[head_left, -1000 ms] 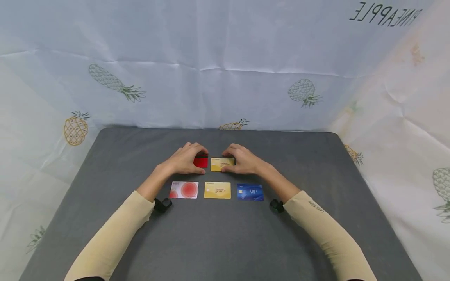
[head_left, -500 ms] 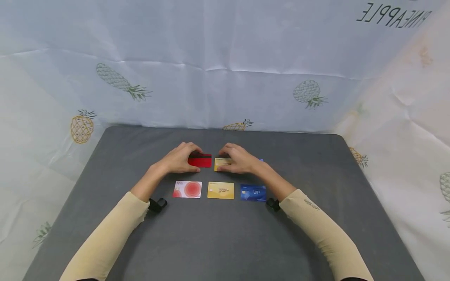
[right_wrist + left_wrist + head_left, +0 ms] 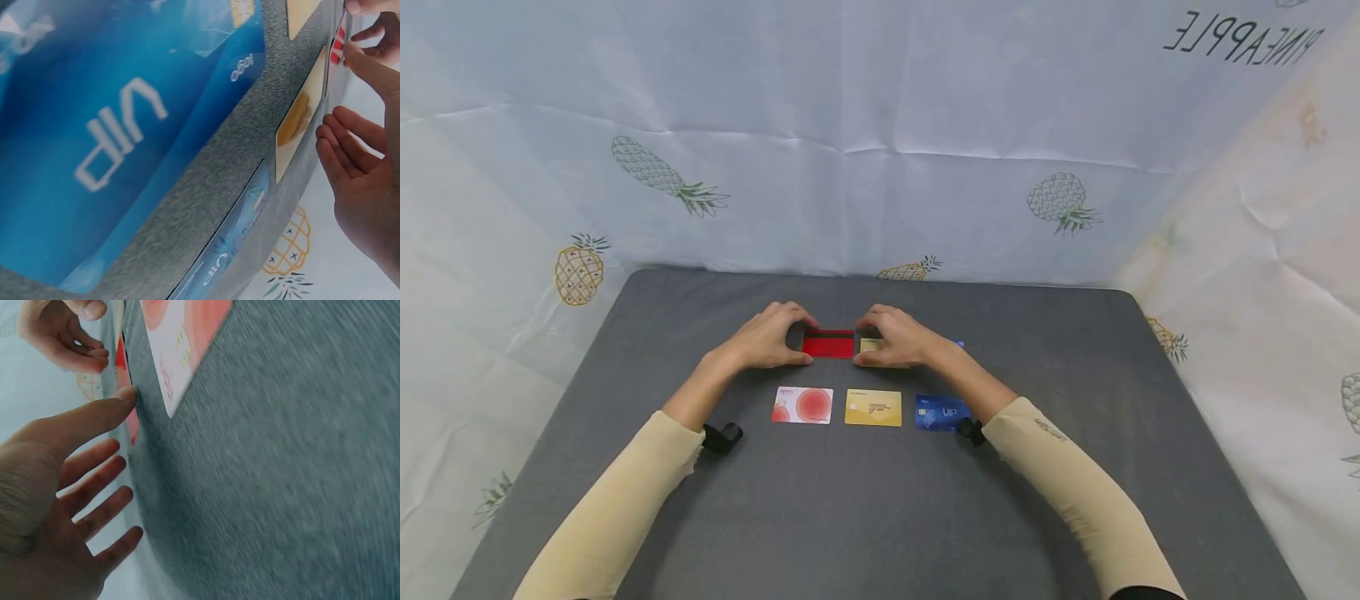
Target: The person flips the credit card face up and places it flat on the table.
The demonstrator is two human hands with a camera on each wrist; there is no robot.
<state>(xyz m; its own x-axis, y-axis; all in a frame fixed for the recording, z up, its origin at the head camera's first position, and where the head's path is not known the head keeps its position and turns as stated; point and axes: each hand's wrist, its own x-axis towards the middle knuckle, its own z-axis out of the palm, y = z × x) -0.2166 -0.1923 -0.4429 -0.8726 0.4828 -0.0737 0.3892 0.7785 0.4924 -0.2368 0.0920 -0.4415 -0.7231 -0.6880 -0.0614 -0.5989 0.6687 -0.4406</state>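
A red card [image 3: 828,344] with a dark stripe lies flat in the back row. At its left end is my left hand [image 3: 767,337], thumb and fingers spread apart; the left wrist view shows its thumb beside the card. By the card's right end, my right hand [image 3: 898,337] has thumb and fingers apart, arching over a yellow card [image 3: 871,344] and partly hiding it. That yellow card [image 3: 297,128] shows better in the right wrist view, as does the back blue VIP card [image 3: 225,244], mostly covered by my right wrist in the head view.
In a nearer row lie a white card with red circles [image 3: 802,405], a second yellow card [image 3: 873,408] and a blue VIP card [image 3: 938,412]. The grey table [image 3: 850,500] is bordered by a hanging pineapple-print cloth [image 3: 865,208].
Both hands have shifted left. The left hand has uncovered more of the red card, while the right has come to that card's right end. The head view has also shifted slightly.
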